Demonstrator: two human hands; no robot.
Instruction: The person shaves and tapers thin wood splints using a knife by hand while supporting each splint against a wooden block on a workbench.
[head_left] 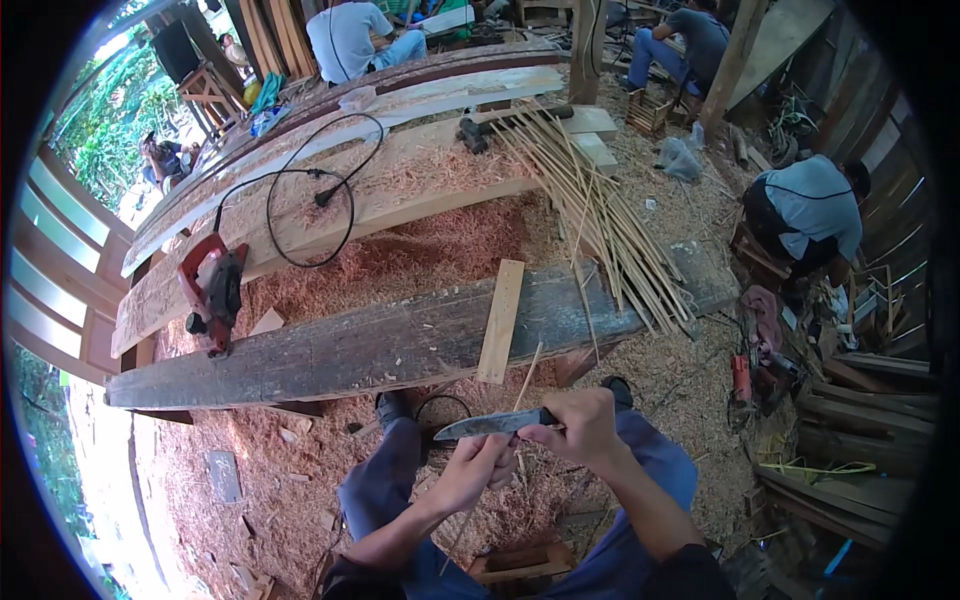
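While gripped, knife [490, 424] above left hand [470, 470]

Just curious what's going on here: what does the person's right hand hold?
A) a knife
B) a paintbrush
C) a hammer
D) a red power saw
A: the right hand grips a knife whose blade points left, above the left hand.

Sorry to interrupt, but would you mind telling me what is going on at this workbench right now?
A seated person is whittling: the right hand grips a knife, its blade pointing left, and the left hand holds a thin bamboo strip against it. Ahead lies a dark plank with a short pale board across it, a bundle of bamboo strips and a red power saw. Sawdust covers the ground; other people sit working nearby.
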